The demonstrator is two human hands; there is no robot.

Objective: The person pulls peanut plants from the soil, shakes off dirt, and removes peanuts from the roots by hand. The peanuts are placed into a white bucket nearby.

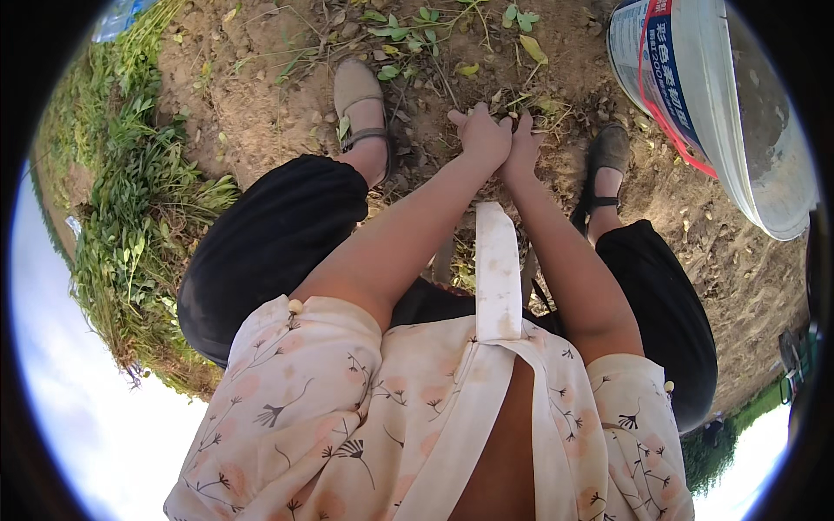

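Note:
My left hand [483, 138] and my right hand [523, 148] are close together, low over the soil between my feet. Their fingers reach into dry leaf litter and withered stems [554, 114]. Something small and dark shows between the fingertips, but I cannot make out what it is or which hand has it. The left thumb side points away from the fingers, while the right fingers are partly hidden. A few yellow leaves [533, 49] and green leafy sprigs [417, 32] lie on the ground just beyond the hands.
A white plastic bucket [717, 98] with a printed label and red handle stands at right. Small pale pods [685, 225], apparently peanuts, dot the soil near it. Heaped leafy green plants [130, 176] line the left. My shoes [358, 81] flank the hands; a clear plastic bottle [117, 19] lies far left.

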